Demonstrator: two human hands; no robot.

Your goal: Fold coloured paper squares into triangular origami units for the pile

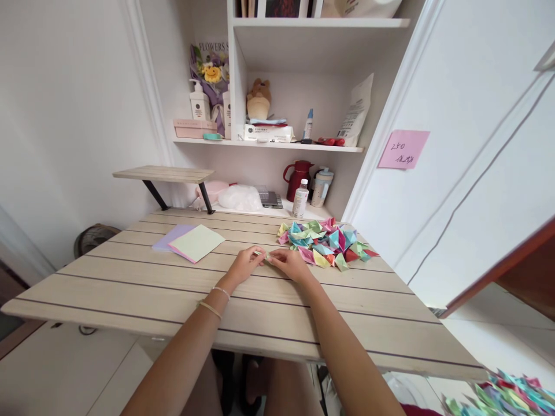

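Both hands meet over the middle of the wooden table (173, 289). My left hand (245, 264) and my right hand (291, 263) pinch a small piece of pale green folded paper (266, 256) between their fingertips; most of it is hidden by the fingers. Just right of my right hand lies a heap of folded paper pieces (329, 240) in pink, teal, green, yellow and red. Off to the left of my left hand rests a stack of flat paper sheets (200, 242), light green on top, with pink and purple sheets showing beneath.
A raised wooden stand (165, 173) is at the back left. Behind the table, a clear bottle (300, 199), a red jug (298, 178) and a plastic bag (240, 198) stand below the shelf. More folded paper (503, 396) lies on the floor at lower right.
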